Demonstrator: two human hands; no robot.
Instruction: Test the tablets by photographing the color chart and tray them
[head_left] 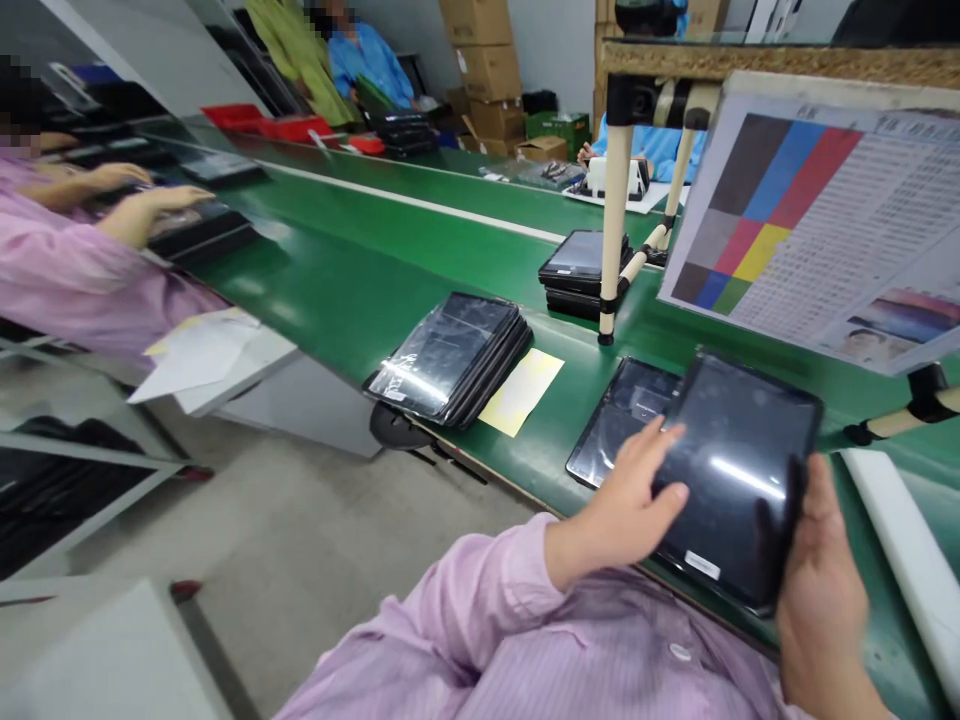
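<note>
A black tablet point(739, 480) with a dark, glossy screen and a small white label is tilted up above the bench edge. My right hand point(821, 580) is closed around its right edge, with some fingers hidden behind it. My left hand point(634, 495) lies at the tablet's left side, fingers and thumb spread, fingertips touching the screen near the edge. Partly covered by the held tablet and my left hand, a second tablet point(637, 400) lies flat on the green bench. A stack of film-covered tablets point(454, 350) stands further left, beside a pale yellow paper point(523, 392).
A pipe-frame stand point(615, 230) carries a printed colour chart sheet point(765, 230). Behind it sits another tablet pile point(574, 270). A white foam strip point(904, 560) lies at right. A co-worker in a pink sleeve point(67, 250) handles devices at left; cardboard boxes point(487, 70) stand behind.
</note>
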